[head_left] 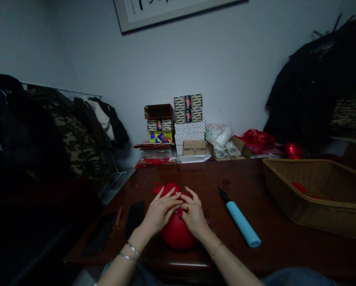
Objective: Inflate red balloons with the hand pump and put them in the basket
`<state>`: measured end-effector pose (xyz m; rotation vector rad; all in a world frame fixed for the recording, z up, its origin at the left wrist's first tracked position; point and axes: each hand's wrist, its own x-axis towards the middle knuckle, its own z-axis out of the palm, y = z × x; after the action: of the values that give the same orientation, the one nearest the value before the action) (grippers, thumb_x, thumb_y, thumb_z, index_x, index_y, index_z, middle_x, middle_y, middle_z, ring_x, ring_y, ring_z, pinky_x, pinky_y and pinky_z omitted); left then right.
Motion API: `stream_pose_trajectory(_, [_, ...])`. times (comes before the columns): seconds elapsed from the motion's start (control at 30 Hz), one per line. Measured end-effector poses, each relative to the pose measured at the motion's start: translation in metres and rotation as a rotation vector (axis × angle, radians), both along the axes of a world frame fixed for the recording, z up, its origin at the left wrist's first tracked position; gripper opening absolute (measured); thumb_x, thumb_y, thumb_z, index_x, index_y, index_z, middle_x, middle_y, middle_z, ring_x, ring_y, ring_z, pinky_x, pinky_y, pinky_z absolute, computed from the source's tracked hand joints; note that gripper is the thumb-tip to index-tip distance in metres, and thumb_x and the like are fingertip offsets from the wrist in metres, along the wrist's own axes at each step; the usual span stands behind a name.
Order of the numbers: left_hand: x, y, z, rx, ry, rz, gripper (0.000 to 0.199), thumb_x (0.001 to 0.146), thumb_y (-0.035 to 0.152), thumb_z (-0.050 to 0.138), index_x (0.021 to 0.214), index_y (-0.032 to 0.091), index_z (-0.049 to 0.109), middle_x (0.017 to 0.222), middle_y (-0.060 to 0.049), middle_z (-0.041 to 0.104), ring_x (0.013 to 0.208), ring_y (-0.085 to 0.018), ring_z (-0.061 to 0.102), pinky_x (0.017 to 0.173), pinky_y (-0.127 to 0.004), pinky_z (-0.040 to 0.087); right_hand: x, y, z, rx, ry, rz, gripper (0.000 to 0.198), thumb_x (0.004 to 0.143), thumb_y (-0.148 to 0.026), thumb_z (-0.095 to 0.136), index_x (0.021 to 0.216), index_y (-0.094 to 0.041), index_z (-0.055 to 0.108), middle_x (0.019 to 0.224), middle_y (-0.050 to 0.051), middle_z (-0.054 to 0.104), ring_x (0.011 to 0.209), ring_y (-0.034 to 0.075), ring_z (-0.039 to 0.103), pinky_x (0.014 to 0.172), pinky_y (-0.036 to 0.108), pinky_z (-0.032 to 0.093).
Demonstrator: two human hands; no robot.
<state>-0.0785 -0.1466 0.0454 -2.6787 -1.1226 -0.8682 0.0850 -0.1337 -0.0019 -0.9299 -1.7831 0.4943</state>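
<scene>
A red inflated balloon (178,235) rests at the table's near edge, beneath both hands. My left hand (160,208) and my right hand (193,210) meet at its neck, fingertips pinched together around the red rubber there. The mouth of the neck pokes out as a small ring beside my right thumb. Behind the hands lies a bunch of red material (167,188), partly covered by my left fingers. To the right, a light blue hand pump (242,223) with a black nozzle lies on the table.
The dark wooden table (202,172) carries a wicker basket (318,210) at right with red pieces inside. Dark flat phone-like objects (134,218) lie at left. Stacked boxes (190,133) and plastic bags (219,135) stand behind. Clothes (73,135) hang at left.
</scene>
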Motion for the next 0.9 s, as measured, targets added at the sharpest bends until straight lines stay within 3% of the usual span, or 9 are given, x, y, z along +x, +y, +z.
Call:
stream_pose_trajectory(0.33, [-0.0074,-0.0007,-0.0022,0.141,0.178,-0.063,0.029,0.087,0.014,0.047,0.111,0.023,0.060,0.119,-0.007,0.062,0.123,-0.021,0.044,0.106,-0.054,0.025,-0.0003,0.0006,-0.0029,0.010,-0.053,-0.043,0.024,0.071,-0.013,0.055,0.054,-0.027,0.064,0.126,-0.004,0.056,0.132,0.023,0.026,0.103,0.053,0.019])
stream_pose_trajectory(0.63, [-0.0038,0.0006,-0.0066,0.346,0.160,-0.174,0.028,0.084,0.011,0.049,0.109,0.016,0.061,0.109,-0.010,0.067,0.113,-0.021,0.055,0.105,-0.049,0.032,0.0010,0.0054,-0.0072,0.006,-0.098,-0.050,0.019,0.070,-0.014,0.059,0.056,-0.026,0.064,0.128,-0.005,0.054,0.134,0.023,0.022,0.104,0.051,0.015])
stream_pose_trajectory(0.9, [-0.0044,0.0074,-0.0102,0.288,0.045,-0.192,0.024,0.082,0.012,0.051,0.103,0.018,0.061,0.104,-0.008,0.069,0.107,-0.019,0.060,0.102,-0.043,0.039,0.0031,0.0035,-0.0040,0.003,-0.108,-0.028,0.016,0.071,-0.019,0.062,0.058,-0.027,0.066,0.128,-0.004,0.054,0.134,0.025,0.021,0.104,0.052,0.015])
